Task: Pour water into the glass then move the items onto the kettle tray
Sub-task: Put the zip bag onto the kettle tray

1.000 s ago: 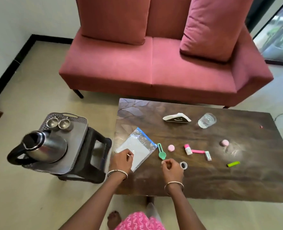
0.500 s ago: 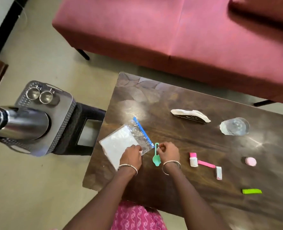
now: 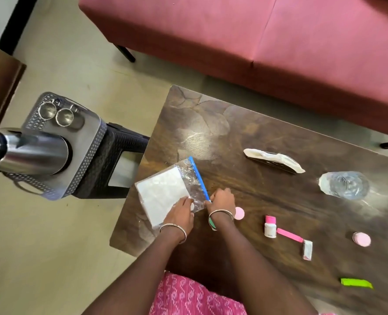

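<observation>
A clear zip bag (image 3: 165, 189) with a blue seal strip and white sheets inside lies at the near left of the dark wooden table (image 3: 268, 189). My left hand (image 3: 181, 212) pinches the bag's near corner. My right hand (image 3: 221, 201) pinches the near end of the blue strip. A green spoon (image 3: 211, 223) lies mostly hidden under my right wrist. The glass (image 3: 345, 185) lies on its side at the right. The steel kettle (image 3: 27, 153) stands on the grey tray (image 3: 90, 151) on a black stool, left of the table.
Two small steel cups (image 3: 56, 113) stand at the tray's far end. On the table lie a napkin holder (image 3: 274, 163), two pink lids (image 3: 239, 213) (image 3: 361, 239), a small white bottle (image 3: 269, 228), a pink strip, a white sachet and a green strip (image 3: 356, 283). A red sofa (image 3: 256, 42) stands behind.
My right hand has moved from near the small ring to the bag's blue strip. My left hand stays on the bag. The view has tilted down and closer.
</observation>
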`<state>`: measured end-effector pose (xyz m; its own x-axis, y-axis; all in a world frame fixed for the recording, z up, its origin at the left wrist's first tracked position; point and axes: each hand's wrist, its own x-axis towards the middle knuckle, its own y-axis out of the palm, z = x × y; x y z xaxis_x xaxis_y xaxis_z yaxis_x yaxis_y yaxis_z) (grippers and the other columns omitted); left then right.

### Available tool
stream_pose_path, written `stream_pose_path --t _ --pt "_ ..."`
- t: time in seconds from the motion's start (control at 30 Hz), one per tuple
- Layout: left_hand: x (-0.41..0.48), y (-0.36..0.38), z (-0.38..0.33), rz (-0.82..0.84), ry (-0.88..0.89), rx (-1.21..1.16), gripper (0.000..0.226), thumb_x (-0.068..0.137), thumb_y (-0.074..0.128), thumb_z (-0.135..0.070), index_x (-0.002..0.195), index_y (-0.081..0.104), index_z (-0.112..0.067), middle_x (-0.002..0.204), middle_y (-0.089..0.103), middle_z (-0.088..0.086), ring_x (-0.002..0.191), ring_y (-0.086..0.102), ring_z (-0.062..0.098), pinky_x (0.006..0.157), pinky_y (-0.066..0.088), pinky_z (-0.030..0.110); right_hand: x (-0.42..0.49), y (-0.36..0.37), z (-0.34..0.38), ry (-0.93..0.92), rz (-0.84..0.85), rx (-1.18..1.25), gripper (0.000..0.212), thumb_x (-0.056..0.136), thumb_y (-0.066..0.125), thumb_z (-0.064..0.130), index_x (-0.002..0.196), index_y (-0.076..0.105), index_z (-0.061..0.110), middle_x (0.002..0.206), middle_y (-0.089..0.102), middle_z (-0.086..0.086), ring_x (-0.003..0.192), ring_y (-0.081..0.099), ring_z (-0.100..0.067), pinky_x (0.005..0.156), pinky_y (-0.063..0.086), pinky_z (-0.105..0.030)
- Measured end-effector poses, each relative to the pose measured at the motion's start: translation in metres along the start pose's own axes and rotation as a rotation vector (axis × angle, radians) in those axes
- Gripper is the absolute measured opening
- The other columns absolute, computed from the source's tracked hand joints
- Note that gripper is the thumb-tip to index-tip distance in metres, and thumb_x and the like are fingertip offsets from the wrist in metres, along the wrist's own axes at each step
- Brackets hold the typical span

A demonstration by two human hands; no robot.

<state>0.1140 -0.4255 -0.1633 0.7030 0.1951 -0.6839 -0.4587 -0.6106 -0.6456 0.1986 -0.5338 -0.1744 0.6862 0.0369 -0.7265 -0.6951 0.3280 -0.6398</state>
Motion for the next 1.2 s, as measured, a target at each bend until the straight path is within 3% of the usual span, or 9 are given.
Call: stream_pose_path --t 0.07,0.13,0.27,0.33,0.43,0.6,0.8,1.0,1.2 --pt "-0.004 -0.001 0.0 -0.003 0.007 0.011 0.042 0.089 0.055 -0.024 0.13 0.047 -0.021 0.135 0.049 0.003 0.12 0.051 0.028 0.102 0.042 0.038 -0.004 -0.006 0.002 0.025 0.036 0.08 0.007 0.081 0.07 0.022 0.08 0.067 0.016 0.103 0.068 -0.008 0.102 0.062 -0.027 0.08 0.049 -0.031" --pt "-0.01 -0.002 -0.002 -0.027 0.013 0.036 0.043 0.087 0.059 -0.032 0.127 0.047 -0.023 0.13 0.051 0.001 0.117 0.052 0.027 0.098 0.046 0.039 -0.011 -0.012 0.003 0.081 0.081 0.216 0.016 0.075 0.071 0.021 0.064 0.06 0.02 0.077 0.07 0.0 0.082 0.066 -0.022 0.067 0.044 -0.025" --pt "-0.034 -0.008 -0.011 -0.153 0.051 0.023 0.039 0.084 0.062 -0.042 0.117 0.051 -0.025 0.118 0.055 -0.002 0.107 0.056 0.022 0.089 0.049 0.037 -0.038 -0.03 0.014 0.094 0.123 0.475 0.012 0.066 0.076 0.016 0.063 0.065 0.017 0.048 0.064 0.006 0.05 0.064 -0.007 0.059 0.047 -0.019" --pt "-0.05 -0.016 -0.016 -0.271 0.059 -0.072 0.031 0.084 0.063 -0.039 0.109 0.055 -0.023 0.109 0.059 -0.001 0.099 0.059 0.021 0.083 0.051 0.037 -0.057 -0.04 0.022 0.069 0.137 0.623 0.018 0.067 0.079 0.007 0.066 0.064 0.016 0.051 0.068 0.002 0.042 0.062 -0.009 0.051 0.049 -0.019" --pt "-0.078 -0.036 -0.016 -0.463 0.063 -0.157 0.016 0.086 0.064 -0.028 0.099 0.058 -0.02 0.096 0.063 0.0 0.088 0.062 0.022 0.073 0.052 0.036 -0.093 -0.054 0.034 -0.031 0.146 0.755 0.023 0.074 0.08 0.001 0.075 0.059 0.011 0.074 0.073 -0.018 0.057 0.067 -0.022 0.058 0.056 -0.03" --pt "-0.123 -0.073 -0.011 -0.663 0.162 -0.181 0.011 0.085 0.067 -0.019 0.094 0.061 -0.02 0.087 0.067 -0.004 0.079 0.063 0.019 0.068 0.047 0.03 -0.147 -0.079 0.058 -0.244 0.134 0.774 0.013 0.082 0.074 0.002 0.088 0.063 0.006 0.083 0.071 -0.018 0.073 0.067 -0.023 0.073 0.058 -0.04" --pt "-0.165 -0.126 -0.006 -0.829 0.213 -0.164 0.025 0.091 0.047 -0.03 0.086 0.064 -0.013 0.083 0.065 0.002 0.078 0.062 0.028 0.068 0.049 0.041 -0.199 -0.11 0.081 -0.582 0.114 0.523 0.018 0.089 0.066 0.006 0.102 0.076 0.014 0.086 0.075 0.002 0.072 0.064 -0.005 0.07 0.046 -0.012" --pt "-0.198 -0.163 -0.01 -1.058 0.219 -0.159 0.011 0.082 0.063 -0.025 0.089 0.07 -0.02 0.103 0.067 -0.005 0.096 0.061 0.02 0.084 0.037 0.034 -0.235 -0.126 0.101 -0.872 -0.289 0.264 0.015 0.08 0.079 0.03 0.095 0.08 0.028 0.08 0.062 0.0 0.078 0.056 -0.017 0.069 0.044 -0.026" --pt "-0.226 -0.191 -0.002 -1.079 0.247 -0.234 0.004 0.083 0.063 -0.033 0.084 0.067 -0.031 0.12 0.057 -0.017 0.106 0.053 0.009 0.091 0.032 0.034 -0.252 -0.129 0.114 -1.085 -0.659 0.044 0.008 0.081 0.072 0.037 0.088 0.075 0.035 0.091 0.067 0.016 0.091 0.054 -0.014 0.072 0.032 -0.03"
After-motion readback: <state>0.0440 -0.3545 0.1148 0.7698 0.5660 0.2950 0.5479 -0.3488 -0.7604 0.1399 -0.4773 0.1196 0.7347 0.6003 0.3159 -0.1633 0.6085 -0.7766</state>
